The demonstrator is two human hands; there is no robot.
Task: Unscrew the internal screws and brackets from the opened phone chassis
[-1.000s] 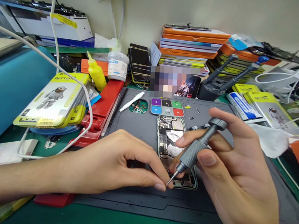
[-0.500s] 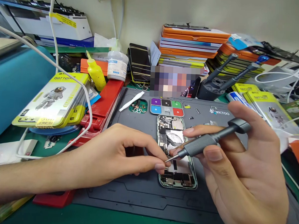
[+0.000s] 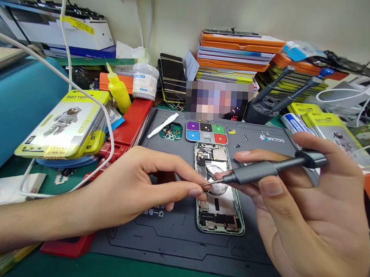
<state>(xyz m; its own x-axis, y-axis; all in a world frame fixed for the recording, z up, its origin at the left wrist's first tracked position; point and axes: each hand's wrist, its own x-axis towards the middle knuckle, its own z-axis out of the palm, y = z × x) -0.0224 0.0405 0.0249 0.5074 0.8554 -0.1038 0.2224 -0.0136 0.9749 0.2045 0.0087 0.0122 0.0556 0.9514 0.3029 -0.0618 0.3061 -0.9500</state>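
Observation:
My right hand (image 3: pixel 308 203) is closed around a grey precision screwdriver (image 3: pixel 257 171), which it holds nearly level with the tip pointing left. The thumb and index finger of my left hand (image 3: pixel 158 182) are pinched together at the screwdriver's tip; whether a tiny part sits between them is hidden. Both hands are raised above an opened smartphone (image 3: pixel 221 206) with a light green frame, lying on the grey work mat (image 3: pixel 173 245). Its inner boards, a round coil and dark lower modules show, while my fingers cover part of its middle.
Behind the phone lie a coloured screw tray (image 3: pixel 206 132), a white pry tool (image 3: pixel 163 126) and small loose parts. A red clamp (image 3: pixel 128 127) and battery boxes (image 3: pixel 64 124) stand left. A screwdriver holder (image 3: pixel 261 111) is at the back right. White cables (image 3: pixel 91 92) hang at left.
My right hand and the screwdriver have shifted a little right, and the screwdriver is now closer to level. My left fingertips have risen slightly with its tip, exposing more of the phone.

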